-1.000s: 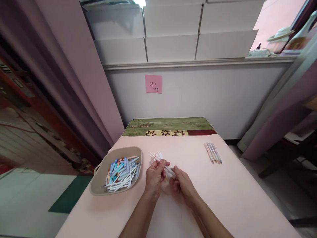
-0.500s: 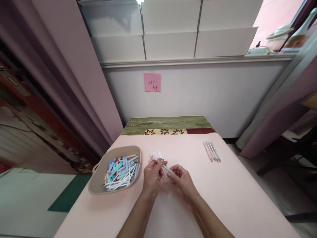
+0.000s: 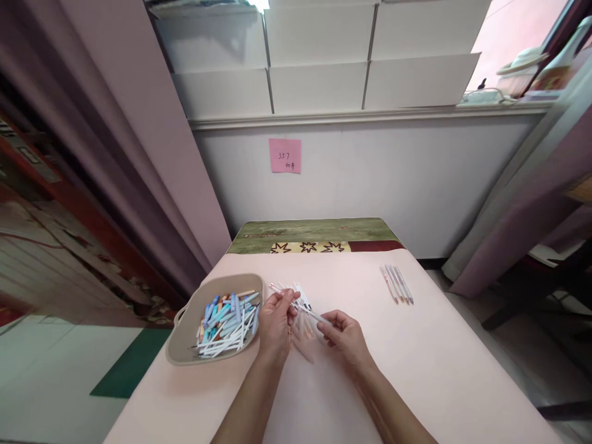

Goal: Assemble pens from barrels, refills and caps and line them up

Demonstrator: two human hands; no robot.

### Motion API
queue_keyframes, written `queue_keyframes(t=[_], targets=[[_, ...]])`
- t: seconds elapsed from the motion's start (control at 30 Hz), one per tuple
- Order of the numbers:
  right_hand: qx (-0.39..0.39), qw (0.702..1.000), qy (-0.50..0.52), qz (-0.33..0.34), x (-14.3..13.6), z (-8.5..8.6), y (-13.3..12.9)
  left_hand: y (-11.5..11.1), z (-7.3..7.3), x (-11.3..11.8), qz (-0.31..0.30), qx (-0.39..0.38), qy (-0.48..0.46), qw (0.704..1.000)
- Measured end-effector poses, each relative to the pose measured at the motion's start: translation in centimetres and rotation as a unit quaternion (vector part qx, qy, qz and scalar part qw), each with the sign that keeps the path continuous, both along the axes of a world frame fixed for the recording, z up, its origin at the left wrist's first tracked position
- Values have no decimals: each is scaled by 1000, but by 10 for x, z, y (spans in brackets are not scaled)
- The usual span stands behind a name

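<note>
My right hand (image 3: 343, 338) pinches a slim pale pen (image 3: 313, 315) at lower centre; my left hand (image 3: 275, 320) pinches towards its upper-left end, seemingly to steady it.

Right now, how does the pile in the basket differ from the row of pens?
The pile is a jumble of many overlapping pieces; the row has just a few pens side by side. The pile mixes blues, orange-brown and white; the row is mostly pale. The pile sits inside the basket, while the row lies directly on the pink table covering. Both are made up of slim pieces.
</note>
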State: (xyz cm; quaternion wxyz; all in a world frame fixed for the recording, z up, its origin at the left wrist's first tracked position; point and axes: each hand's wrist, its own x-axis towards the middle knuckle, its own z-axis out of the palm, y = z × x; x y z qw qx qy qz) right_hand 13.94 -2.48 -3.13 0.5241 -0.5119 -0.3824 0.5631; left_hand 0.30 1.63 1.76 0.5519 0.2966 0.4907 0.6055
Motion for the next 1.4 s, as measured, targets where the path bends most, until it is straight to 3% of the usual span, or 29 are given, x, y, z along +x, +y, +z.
queue_keyframes(t=[0.1,0.2,0.33,0.47,0.53,0.63,0.8,0.9,1.0,1.07,1.2,1.3,1.4], targets=[[2,993,-113,-42,10,-5,1,-1,7,-8,17,41,64,997],[9,958,-281,-62,17,-6,2,-13,3,-20,-9,64,217,974],[-9,879,-474,-61,9,8,14,-30,-15,-36,-37,52,446,893],[-4,790,-611,-44,-9,31,32,-39,-25,-40,-49,37,596,800],[0,765,-643,-31,-14,38,35,-42,-26,-37,-68,15,643,763],[-2,756,-654,-13,-11,36,28,-47,-27,-32,-109,-3,676,729],[-18,760,-649,-20,-1,16,-2,-53,-32,-28,-121,-11,695,709],[15,793,-609,-22,3,6,-13,-55,-29,-32,-142,-10,705,695],[42,819,-571,-45,23,5,-9,-56,-23,-41,-145,0,704,695],[9,803,-588,-98,51,10,3,-57,-21,-47,-146,4,697,702],[-138,730,-649,-165,115,18,30,-56,-19,-51,-146,17,671,727],[-177,717,-652,-168,144,19,45,-56,-17,-49,-142,22,645,751],[-190,721,-648,-157,153,20,50,-54,-13,-50,-127,27,608,783]])
